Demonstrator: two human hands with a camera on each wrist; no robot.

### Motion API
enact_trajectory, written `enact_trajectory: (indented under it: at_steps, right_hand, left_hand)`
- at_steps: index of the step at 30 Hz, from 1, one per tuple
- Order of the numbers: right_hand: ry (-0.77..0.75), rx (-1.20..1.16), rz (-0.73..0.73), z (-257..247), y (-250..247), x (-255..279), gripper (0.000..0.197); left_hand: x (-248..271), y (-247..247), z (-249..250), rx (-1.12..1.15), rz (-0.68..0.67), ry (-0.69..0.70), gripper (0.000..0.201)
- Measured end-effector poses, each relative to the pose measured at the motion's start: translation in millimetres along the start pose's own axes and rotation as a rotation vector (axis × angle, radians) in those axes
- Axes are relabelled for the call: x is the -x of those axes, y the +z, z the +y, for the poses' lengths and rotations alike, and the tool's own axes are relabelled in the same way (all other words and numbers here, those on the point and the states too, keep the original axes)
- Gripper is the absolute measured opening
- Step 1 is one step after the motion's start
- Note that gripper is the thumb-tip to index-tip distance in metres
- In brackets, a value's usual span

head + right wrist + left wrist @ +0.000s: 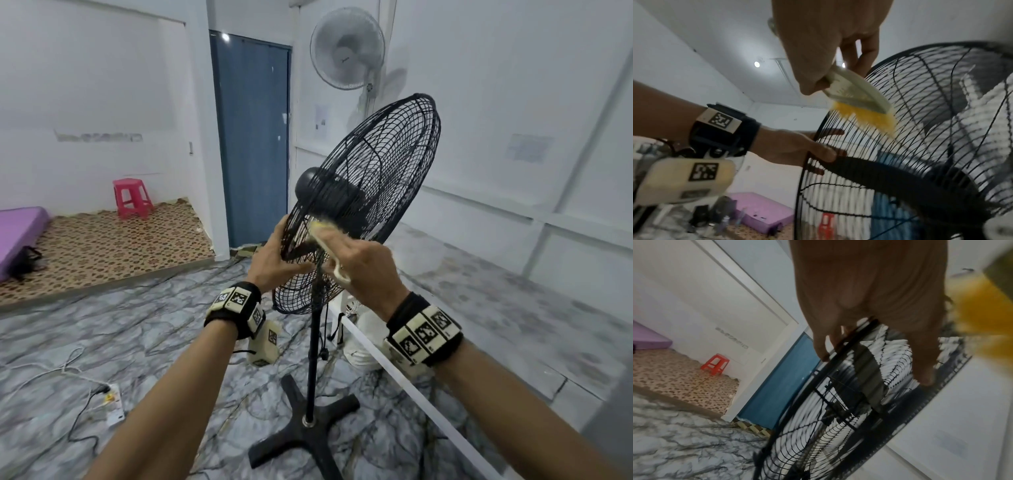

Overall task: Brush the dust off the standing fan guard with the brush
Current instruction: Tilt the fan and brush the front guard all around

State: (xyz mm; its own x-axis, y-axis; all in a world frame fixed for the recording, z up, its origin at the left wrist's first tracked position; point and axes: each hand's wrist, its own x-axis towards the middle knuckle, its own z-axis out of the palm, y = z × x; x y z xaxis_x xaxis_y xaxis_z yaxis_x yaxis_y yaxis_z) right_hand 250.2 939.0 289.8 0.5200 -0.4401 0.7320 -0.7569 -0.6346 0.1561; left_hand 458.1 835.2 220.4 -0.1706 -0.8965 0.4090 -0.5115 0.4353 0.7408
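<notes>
Brush on the rear guard of a black standing fan.
The left hand (274, 260) grips the rim of the wire fan guard (387, 178), fingers curled round its edge. The right hand (370, 270) holds a cream-handled brush (857, 92) by its handle, its yellow bristles (869, 116) touching the guard wires near the motor housing (329, 195). The fan's pole (313, 359) rises from a cross base (301, 435) on the marble-patterned floor (154, 342).
</notes>
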Motion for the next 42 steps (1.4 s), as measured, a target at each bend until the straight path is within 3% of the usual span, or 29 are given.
enact_trajectory:
  at_steps: [2,3,7,10,13,16,17,20,22,24,26,30,31,35,37,39,42]
  right_hand:
    - [0.158,0.013,-0.024,7.8,-3.9,2.5,0.044]
    - [0.165,-0.003,0.005,10.5,-4.2,5.8,0.042]
    - [-0.071,0.019,0.185,-2.0,2.1,11.9,0.048]
    - [-0.063,0.03,0.241,-6.0,22.3,7.3,0.05]
    - [-0.058,0.11,0.084,-10.3,62.9,28.4,0.051]
    - [-0.208,0.054,-0.194,-23.4,96.4,58.0,0.054]
    - [-0.222,0.032,-0.227,-29.5,96.9,59.0,0.052]
    - [-0.176,0.058,-0.069,-43.1,80.9,40.1,0.047]
    - [-0.058,0.136,0.126,-44.9,66.0,22.5,0.044]
    - [0.04,0.185,0.213,-44.4,63.6,15.3,0.046]
    - [0.011,0.239,0.144,-45.9,75.6,22.6,0.05]
    - [-0.19,0.104,-0.324,-50.2,105.2,53.0,0.047]
    - [-0.21,0.074,-0.319,-48.8,103.7,53.4,0.044]
    - [-0.113,0.07,0.075,-27.9,81.6,34.4,0.048]
    - [-0.058,0.087,0.17,-9.3,76.9,34.5,0.053]
    - [-0.134,0.077,0.084,0.2,91.7,45.9,0.061]
    - [-0.342,-0.035,-0.265,2.0,123.4,74.7,0.053]
  left_hand:
    - [3.2,-13.0,-0.4,0.239,-0.121,-0.005,0.098]
    - [5.6,-18.4,1.8,0.353,-0.163,-0.033,0.088]
    - [6.5,-28.1,0.6,0.46,-0.183,-0.072,0.067]
    - [6.1,-27.8,-8.1,0.497,-0.181,-0.076,0.073]
    - [4.8,-31.8,-11.6,0.543,-0.184,-0.072,0.089]
    - [2.4,-38.0,-6.2,0.529,-0.188,-0.119,0.076]
    - [0.8,-39.4,-5.4,0.51,-0.203,-0.133,0.071]
    - [-0.3,-42.6,-4.3,0.506,-0.222,-0.175,0.064]
    - [-0.3,-46.4,-0.7,0.544,-0.242,-0.208,0.051]
    - [-0.4,-50.6,4.3,0.576,-0.255,-0.262,0.038]
    - [-1.8,-54.7,7.8,0.62,-0.269,-0.319,0.048]
    - [-1.8,-53.7,13.8,0.594,-0.295,-0.348,0.063]
    - [-1.5,-51.5,14.1,0.583,-0.296,-0.346,0.066]
    - [-1.5,-49.1,8.9,0.618,-0.268,-0.376,0.069]
    - [0.3,-48.4,9.5,0.636,-0.243,-0.39,0.069]
    - [1.1,-47.8,13.7,0.661,-0.232,-0.401,0.071]
    - [3.4,-45.4,18.1,0.653,-0.239,-0.414,0.074]
